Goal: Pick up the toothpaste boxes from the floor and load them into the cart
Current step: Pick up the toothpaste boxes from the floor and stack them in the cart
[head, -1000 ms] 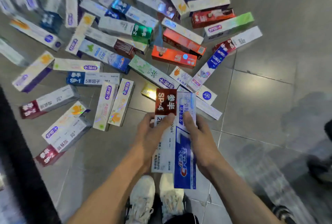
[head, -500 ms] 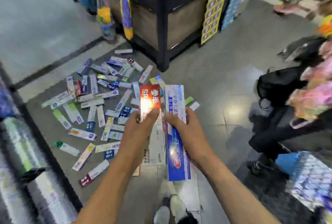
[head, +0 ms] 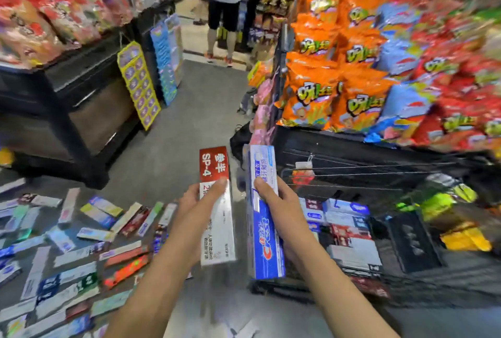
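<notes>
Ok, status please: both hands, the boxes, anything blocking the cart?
Left hand grips red-and-white box; right hand grips blue box. Both boxes in the air, beside cart, not yet inside. Many boxes on floor. Nothing blocking.

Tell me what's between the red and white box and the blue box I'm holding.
Nothing: in the head view the red and white box and blue box are held apart, with only grey floor showing through the gap.

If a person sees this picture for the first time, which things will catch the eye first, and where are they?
First come the two toothpaste boxes held up at the centre: the red and white box in the left hand and the blue box in the right hand. Next, the orange snack bags fill the upper right, above the black wire cart. Many more boxes lie scattered on the floor at lower left.
</notes>
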